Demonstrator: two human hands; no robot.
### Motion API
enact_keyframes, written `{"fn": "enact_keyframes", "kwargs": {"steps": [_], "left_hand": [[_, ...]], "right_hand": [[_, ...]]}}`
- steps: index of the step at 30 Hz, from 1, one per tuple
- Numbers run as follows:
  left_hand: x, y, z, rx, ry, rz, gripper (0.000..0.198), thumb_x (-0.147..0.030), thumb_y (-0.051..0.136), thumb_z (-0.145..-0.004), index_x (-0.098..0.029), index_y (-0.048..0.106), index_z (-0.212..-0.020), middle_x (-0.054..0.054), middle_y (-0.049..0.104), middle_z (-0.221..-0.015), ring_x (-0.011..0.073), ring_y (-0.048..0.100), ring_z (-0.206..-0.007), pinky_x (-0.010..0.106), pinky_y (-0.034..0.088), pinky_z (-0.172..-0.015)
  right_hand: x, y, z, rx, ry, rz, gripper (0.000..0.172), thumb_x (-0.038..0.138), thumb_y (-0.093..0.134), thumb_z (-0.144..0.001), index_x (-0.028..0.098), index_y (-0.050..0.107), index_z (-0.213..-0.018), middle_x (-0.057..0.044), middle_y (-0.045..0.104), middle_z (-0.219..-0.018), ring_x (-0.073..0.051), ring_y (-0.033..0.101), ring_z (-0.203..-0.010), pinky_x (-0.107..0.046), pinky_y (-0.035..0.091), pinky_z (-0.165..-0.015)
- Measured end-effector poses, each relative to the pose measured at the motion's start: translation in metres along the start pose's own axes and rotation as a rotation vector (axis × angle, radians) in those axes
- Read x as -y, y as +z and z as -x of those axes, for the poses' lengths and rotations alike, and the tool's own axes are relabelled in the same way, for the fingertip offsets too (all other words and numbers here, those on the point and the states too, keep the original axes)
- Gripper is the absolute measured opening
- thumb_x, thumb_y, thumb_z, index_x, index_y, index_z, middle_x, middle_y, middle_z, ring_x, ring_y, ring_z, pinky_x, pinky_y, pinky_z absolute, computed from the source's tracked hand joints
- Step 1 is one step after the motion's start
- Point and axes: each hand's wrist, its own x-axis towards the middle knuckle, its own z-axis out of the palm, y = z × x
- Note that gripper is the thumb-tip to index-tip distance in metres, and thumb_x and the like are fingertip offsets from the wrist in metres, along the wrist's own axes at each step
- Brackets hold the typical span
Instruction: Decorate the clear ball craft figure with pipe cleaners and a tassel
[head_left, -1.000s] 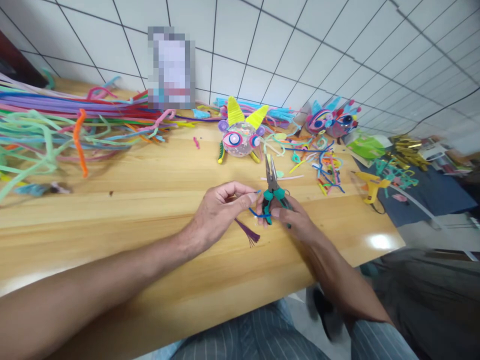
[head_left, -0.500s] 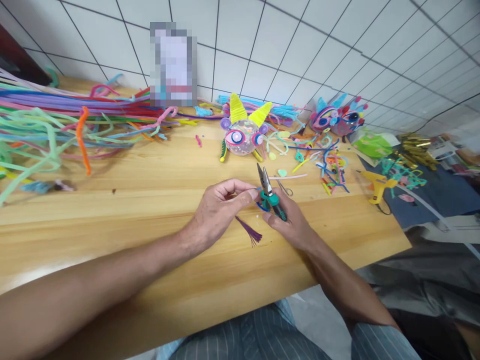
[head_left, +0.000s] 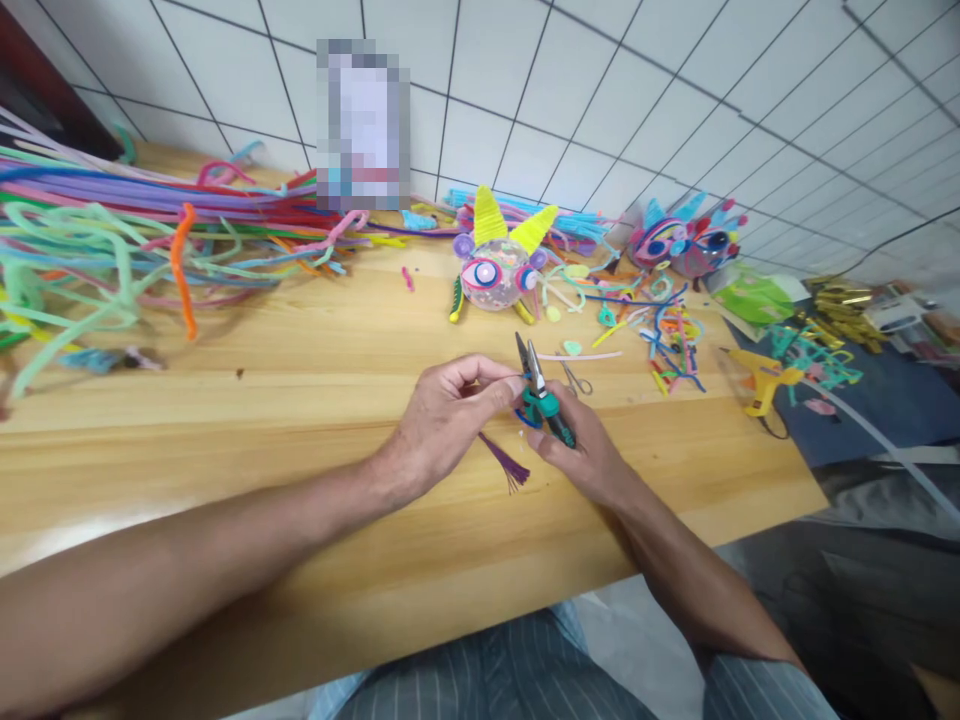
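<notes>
Currently both hands work close together above the middle of the wooden table (head_left: 300,400), somewhat nearer its front edge than the wall.

Left hand (head_left: 442,420): thumb and forefinger are pinched closed on a short blue pipe cleaner (head_left: 525,418). Only a small loop of it shows, between the two hands.

Right hand (head_left: 581,455): the fingers are wrapped firmly round the teal handles of the pliers (head_left: 541,395). The metal nose points toward the far edge and touches the left fingertips. Whether the jaws clamp the pipe cleaner cannot be told.

A purple tassel (head_left: 506,462) lies on the table just below the left hand.

Surroundings:
- Small scissors (head_left: 576,378) lie just beyond the right hand.
- A ball figure with yellow horns (head_left: 495,275) stands toward the far edge.
- Long loose pipe cleaners (head_left: 112,250) are heaped toward the far left corner.
- Cut scraps (head_left: 667,340) and a yellow glue gun (head_left: 761,385) lie near the right edge.
</notes>
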Motion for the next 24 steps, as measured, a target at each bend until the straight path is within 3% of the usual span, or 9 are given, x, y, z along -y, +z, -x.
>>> {"fn": "enact_keyframes", "kwargs": {"steps": [6,14,19,24], "left_hand": [[0.005,0.000,-0.001,-0.019,0.032,0.002,0.019,-0.037,0.086,-0.083,-0.018,0.083,-0.083,0.005,0.083,-0.084,0.0158,0.072,-0.076,0.027,0.060,-0.076],[0.004,0.000,-0.002,-0.032,0.016,-0.053,0.018,-0.036,0.083,-0.082,-0.018,0.083,-0.081,0.003,0.080,-0.079,0.0143,0.066,-0.072,0.025,0.055,-0.070],[0.006,-0.001,-0.001,-0.017,0.010,-0.054,0.022,-0.038,0.084,-0.082,-0.017,0.082,-0.081,0.002,0.077,-0.076,0.0127,0.063,-0.070,0.024,0.054,-0.067],[0.003,0.004,0.011,0.117,-0.043,0.014,0.025,-0.042,0.085,-0.084,-0.017,0.082,-0.085,0.003,0.076,-0.078,0.0147,0.066,-0.068,0.026,0.056,-0.060]], "right_hand": [[-0.002,0.002,0.000,-0.009,-0.023,0.027,0.025,0.036,0.070,-0.091,0.026,0.063,-0.113,-0.002,0.075,-0.103,-0.021,0.068,-0.088,-0.035,0.054,-0.082],[0.003,0.002,0.000,-0.049,-0.028,0.140,0.014,0.034,0.065,-0.090,0.027,0.061,-0.102,0.002,0.068,-0.085,-0.018,0.061,-0.073,-0.033,0.048,-0.071],[0.000,0.006,0.002,-0.153,-0.077,0.289,0.010,0.031,0.063,-0.089,0.027,0.055,-0.090,0.005,0.055,-0.072,-0.016,0.049,-0.063,-0.031,0.041,-0.066],[-0.009,-0.002,-0.005,-0.246,-0.028,0.311,0.012,0.036,0.063,-0.086,0.027,0.055,-0.086,0.005,0.052,-0.070,-0.016,0.047,-0.064,-0.031,0.038,-0.065]]}}
